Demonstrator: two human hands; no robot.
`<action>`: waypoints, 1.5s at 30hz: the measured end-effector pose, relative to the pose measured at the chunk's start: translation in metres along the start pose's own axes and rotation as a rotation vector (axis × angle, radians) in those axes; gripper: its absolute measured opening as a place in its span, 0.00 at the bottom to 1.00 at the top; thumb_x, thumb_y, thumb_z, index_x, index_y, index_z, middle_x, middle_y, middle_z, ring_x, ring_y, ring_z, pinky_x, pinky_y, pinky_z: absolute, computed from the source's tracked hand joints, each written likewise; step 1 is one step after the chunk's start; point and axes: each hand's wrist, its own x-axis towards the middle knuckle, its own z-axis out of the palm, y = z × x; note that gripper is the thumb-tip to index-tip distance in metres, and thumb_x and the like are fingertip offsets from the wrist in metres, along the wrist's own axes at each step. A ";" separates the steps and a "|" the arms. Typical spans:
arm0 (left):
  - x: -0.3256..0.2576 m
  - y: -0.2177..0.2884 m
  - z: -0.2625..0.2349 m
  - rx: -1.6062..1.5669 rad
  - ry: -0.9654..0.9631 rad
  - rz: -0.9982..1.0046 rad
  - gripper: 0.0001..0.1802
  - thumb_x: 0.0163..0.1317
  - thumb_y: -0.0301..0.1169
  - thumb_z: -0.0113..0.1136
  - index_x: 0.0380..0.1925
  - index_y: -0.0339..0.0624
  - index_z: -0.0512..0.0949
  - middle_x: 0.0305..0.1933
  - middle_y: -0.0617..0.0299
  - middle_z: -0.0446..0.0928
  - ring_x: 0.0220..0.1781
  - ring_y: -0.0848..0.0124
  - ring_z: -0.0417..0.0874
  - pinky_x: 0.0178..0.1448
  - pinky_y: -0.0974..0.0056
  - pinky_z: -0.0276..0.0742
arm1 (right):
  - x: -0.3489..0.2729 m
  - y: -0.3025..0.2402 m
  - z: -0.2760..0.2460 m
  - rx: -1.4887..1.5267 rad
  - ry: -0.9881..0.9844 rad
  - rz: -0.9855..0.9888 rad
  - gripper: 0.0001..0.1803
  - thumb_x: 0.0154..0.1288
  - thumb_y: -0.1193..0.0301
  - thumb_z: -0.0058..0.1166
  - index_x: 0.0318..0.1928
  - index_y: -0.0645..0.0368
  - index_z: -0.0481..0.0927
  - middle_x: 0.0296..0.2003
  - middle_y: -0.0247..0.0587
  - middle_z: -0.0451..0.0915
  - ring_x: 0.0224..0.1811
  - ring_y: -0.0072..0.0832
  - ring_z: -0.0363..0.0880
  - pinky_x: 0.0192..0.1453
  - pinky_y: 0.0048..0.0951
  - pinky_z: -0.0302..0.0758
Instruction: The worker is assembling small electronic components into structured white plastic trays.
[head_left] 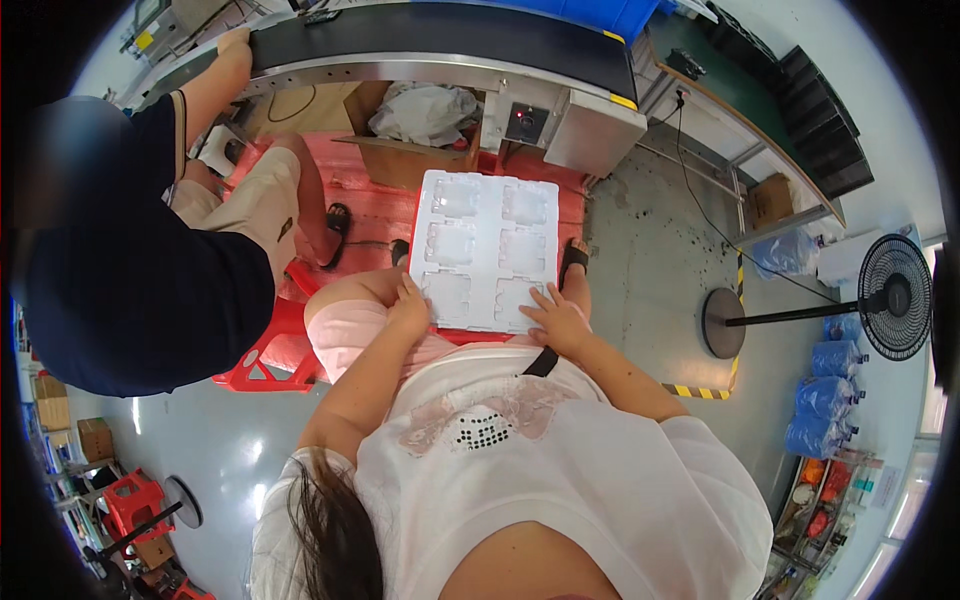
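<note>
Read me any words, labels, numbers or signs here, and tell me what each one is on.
White tray: no lettering visible.
Yellow labels on the conveyor: too small to read.
Fan hub: any mark is too small to read.
White shirt: dark studs, no word I can make out.

Room right of white tray [488,250]; conveyor [430,35] blocks ahead.

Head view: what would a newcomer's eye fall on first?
The white molded tray, near the center, with the left hand at its left edge and the right hand at its near right corner. Beyond it runs a black conveyor belt; a black fan stands far right.
</note>
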 end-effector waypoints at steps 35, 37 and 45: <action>-0.009 0.014 -0.011 -0.028 0.009 -0.078 0.41 0.58 0.41 0.52 0.60 0.18 0.50 0.54 0.36 0.67 0.50 0.48 0.76 0.53 0.55 0.74 | 0.052 -0.004 -0.148 0.153 -0.155 0.005 0.21 0.58 0.62 0.53 0.51 0.57 0.74 0.49 0.49 0.72 0.49 0.44 0.72 0.52 0.39 0.71; -0.003 0.011 -0.008 0.044 0.178 0.037 0.37 0.55 0.39 0.55 0.56 0.21 0.57 0.50 0.33 0.69 0.50 0.43 0.74 0.55 0.52 0.71 | 0.063 0.003 -0.190 0.316 -0.055 -0.147 0.19 0.59 0.63 0.53 0.49 0.58 0.75 0.42 0.50 0.76 0.44 0.42 0.75 0.48 0.38 0.73; 0.022 0.079 -0.196 -0.342 0.827 0.656 0.09 0.59 0.24 0.49 0.39 0.32 0.72 0.41 0.46 0.73 0.44 0.50 0.75 0.49 0.55 0.71 | 0.175 0.030 -0.348 0.533 0.551 -0.094 0.16 0.62 0.64 0.53 0.44 0.64 0.78 0.39 0.41 0.80 0.44 0.28 0.77 0.50 0.28 0.71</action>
